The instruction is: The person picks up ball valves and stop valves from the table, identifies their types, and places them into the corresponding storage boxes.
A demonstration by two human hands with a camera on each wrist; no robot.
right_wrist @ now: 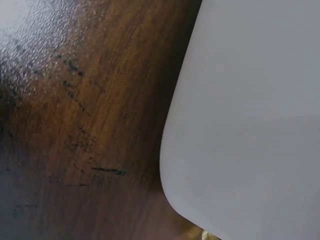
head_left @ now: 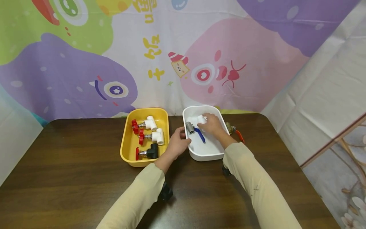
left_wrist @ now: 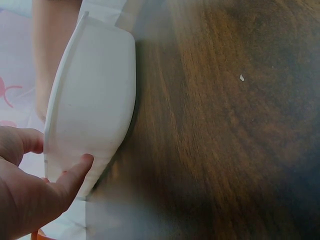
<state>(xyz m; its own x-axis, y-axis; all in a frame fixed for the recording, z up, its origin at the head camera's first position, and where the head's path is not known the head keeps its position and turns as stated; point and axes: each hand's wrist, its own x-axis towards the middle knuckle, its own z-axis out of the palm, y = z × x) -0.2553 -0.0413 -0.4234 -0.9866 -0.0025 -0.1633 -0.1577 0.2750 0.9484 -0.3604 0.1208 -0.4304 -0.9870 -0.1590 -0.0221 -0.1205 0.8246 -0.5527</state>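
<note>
My right hand (head_left: 212, 124) reaches into the white tray (head_left: 206, 156) and pinches a white plastic pipe fitting (head_left: 201, 120), whose right side the fingers hide. Beside the fitting in that tray lies a metal ball valve (head_left: 190, 128) with a blue lever handle (head_left: 200, 135). At the tray's left side is my left hand (head_left: 178, 143), fingers loosely bent with nothing between them. In the left wrist view, fingertips (left_wrist: 86, 161) of the left hand touch the tray's outer wall (left_wrist: 95, 85). The right wrist view shows only the tray's outside, no hand.
A yellow tray (head_left: 123, 149) stands left of the white one. Inside are two white valves (head_left: 151, 123) and a black valve (head_left: 152, 151), all with red handwheels. A brass valve (head_left: 229, 128) with an orange-red lever (head_left: 239, 136) lies right of the white tray. Patterned cloth hangs behind the table.
</note>
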